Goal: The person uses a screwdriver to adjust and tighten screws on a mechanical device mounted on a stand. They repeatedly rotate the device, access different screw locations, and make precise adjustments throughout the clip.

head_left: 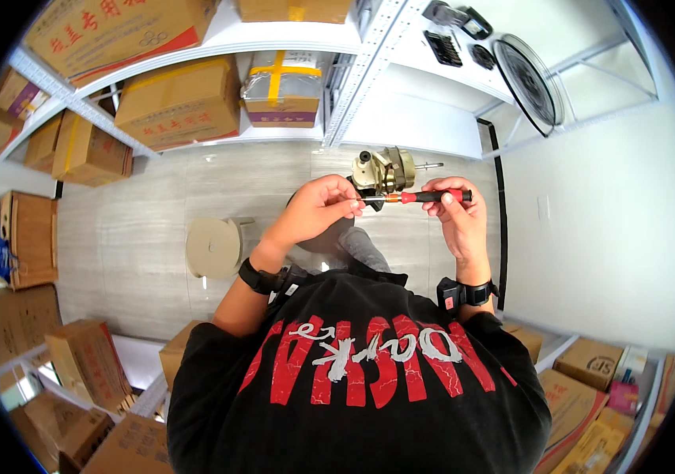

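Note:
A screwdriver (412, 197) with a red and black handle lies level in front of my chest, its shaft pointing left. My right hand (460, 215) is closed round the handle. At the shaft's tip, the fingers of my left hand (323, 207) are pinched together; whatever is between them is too small to make out. Just beyond the screwdriver sits a fan motor (393, 168) with a beige housing, and its thin metal shaft points right. The screwdriver and my hands partly hide the motor's near side and the dark part beneath it.
A beige stool (215, 247) stands on the floor to the left. Shelves with cardboard boxes (179, 103) run along the far left, and more boxes (582, 411) are behind me. A round black fan guard (527, 83) leans by the far right shelf, near small dark parts (443, 49).

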### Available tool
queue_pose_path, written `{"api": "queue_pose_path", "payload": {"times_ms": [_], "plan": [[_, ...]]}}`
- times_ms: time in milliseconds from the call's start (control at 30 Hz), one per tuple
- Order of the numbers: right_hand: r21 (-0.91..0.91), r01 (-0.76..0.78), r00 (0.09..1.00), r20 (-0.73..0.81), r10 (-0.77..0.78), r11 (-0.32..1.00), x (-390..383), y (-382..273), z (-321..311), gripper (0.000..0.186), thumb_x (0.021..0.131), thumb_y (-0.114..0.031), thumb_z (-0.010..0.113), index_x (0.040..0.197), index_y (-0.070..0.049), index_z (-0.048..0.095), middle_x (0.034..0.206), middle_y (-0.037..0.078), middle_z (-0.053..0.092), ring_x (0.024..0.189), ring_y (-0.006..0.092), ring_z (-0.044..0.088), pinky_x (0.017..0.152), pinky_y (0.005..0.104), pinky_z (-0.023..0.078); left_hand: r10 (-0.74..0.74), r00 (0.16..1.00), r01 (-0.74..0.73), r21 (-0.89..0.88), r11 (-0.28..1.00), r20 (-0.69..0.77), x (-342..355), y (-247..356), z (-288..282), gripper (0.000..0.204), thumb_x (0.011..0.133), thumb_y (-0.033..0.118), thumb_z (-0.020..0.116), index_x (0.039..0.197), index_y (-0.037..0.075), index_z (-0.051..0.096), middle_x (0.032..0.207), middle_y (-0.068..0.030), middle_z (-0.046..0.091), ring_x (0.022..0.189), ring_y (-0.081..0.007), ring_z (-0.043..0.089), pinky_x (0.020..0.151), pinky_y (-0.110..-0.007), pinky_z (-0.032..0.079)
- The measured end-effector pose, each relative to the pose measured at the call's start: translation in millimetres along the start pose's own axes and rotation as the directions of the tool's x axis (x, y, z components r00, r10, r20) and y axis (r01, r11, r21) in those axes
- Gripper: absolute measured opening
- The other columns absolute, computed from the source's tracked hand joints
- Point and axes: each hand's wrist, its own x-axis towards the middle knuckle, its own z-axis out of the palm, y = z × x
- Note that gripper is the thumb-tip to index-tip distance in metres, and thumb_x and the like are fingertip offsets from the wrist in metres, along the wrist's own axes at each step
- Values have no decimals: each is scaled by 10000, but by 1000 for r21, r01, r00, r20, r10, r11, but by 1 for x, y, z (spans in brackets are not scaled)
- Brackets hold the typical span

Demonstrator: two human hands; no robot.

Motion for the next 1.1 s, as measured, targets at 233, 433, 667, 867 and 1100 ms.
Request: {"api": "queue_pose_path", "payload": {"times_ms": [233,433,667,867,1100], "plan": [[-57,-134,978,-172,122,989,-27,12,3,193,1015,-132,591,1105,33,633,912,156,712,739,199,696,656,295,559,-62,993,59,40,997,96,2,-16,1,49,990,27,608,1033,8,595,1007,-98,709,904,-148,688,782,-267,553],[-4,-104,957,-273,99,995,-22,30,6,190,1016,-136,590,1099,30,632,835,129,700,692,183,678,619,288,540,-63,996,64,-12,998,69,7,-16,-2,53,987,30,612,1035,13,597,1020,-101,708,902,-155,688,781,-273,550],[-19,-41,955,-296,34,999,-16,33,4,187,1014,-147,598,1077,27,629,832,129,700,682,177,665,609,289,529,-103,992,101,33,994,70,18,-11,-4,71,988,29,600,1057,15,600,1024,-95,703,918,-162,686,791,-279,546],[-55,-24,946,-326,4,998,-17,34,3,188,1012,-145,602,1085,27,620,832,133,700,680,182,666,607,290,529,-97,992,96,21,995,75,24,-19,-9,103,989,41,601,1088,11,607,1024,-93,704,916,-159,686,792,-276,547],[-126,14,929,-365,-59,992,-11,33,4,168,992,-112,629,1085,27,616,826,127,697,678,170,664,582,276,516,-72,992,75,27,997,-106,29,-28,-22,112,967,41,636,1073,11,614,979,-71,697,874,-141,672,780,-265,537]]}}
